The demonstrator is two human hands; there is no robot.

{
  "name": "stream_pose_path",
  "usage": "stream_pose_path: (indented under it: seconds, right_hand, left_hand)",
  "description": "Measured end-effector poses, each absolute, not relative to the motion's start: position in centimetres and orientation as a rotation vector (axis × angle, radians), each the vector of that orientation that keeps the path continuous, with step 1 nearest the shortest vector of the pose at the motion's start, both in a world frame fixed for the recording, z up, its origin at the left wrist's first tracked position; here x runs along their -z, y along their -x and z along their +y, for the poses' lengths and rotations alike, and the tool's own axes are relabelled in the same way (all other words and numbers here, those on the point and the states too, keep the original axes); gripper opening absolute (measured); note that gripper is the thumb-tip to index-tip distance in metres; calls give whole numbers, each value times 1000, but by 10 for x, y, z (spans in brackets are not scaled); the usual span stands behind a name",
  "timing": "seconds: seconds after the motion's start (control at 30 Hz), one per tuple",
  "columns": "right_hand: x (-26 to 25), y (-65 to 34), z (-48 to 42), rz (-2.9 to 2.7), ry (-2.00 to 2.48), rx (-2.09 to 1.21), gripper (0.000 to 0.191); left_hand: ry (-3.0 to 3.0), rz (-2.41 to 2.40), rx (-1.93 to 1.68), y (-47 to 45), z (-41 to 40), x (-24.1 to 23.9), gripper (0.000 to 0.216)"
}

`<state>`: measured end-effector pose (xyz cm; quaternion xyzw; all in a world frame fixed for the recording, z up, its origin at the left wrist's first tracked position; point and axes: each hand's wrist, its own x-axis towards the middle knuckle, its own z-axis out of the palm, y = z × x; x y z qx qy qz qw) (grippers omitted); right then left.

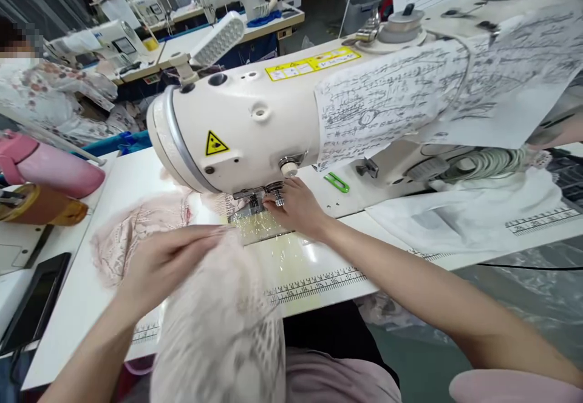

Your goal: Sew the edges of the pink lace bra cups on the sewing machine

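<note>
A white industrial sewing machine (246, 124) stands on a white table (82, 294). Pale pink lace fabric (218, 330) runs from my lap up to the presser foot (249, 199). My left hand (168, 263) lies on the lace just left of the needle, its fingers stretched toward the foot and blurred by motion. My right hand (296, 209) sits right beside the presser foot with curled fingers, touching the fabric or the foot; what it grips is hidden.
A printed paper sheet (410, 93) drapes over the machine arm. Green thread snips (337, 182) lie behind my right hand. A pink bottle (50, 169), a brown one and a black phone (34, 303) sit at left. Another person and more machines are behind.
</note>
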<state>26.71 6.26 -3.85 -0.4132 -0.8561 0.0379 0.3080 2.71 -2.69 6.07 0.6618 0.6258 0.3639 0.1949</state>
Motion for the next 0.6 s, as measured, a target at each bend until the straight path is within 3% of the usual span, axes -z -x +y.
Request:
stream_pose_path:
  seconds: [0.07, 0.13, 0.27, 0.37, 0.6]
  right_hand:
    - [38, -267, 64, -2263, 1121, -97, 17]
    - [38, -268, 65, -2252, 1159, -96, 20]
    - [38, -267, 63, -2257, 1135, -87, 25]
    - [37, -266, 58, -2303, 1022, -72, 28]
    - [34, -263, 49, -2438, 905, -345, 35]
  left_hand:
    - [-2098, 1524, -515, -42, -2, -36, 28]
    - [-2335, 1589, -346, -51, 17, -16, 29]
    - [-2647, 1777, -391, -61, 19, -5, 29]
    - [-2967, 1627, -456, -72, -3, -7, 21]
    - [-2868, 1621, -420, -72, -19, 8, 37]
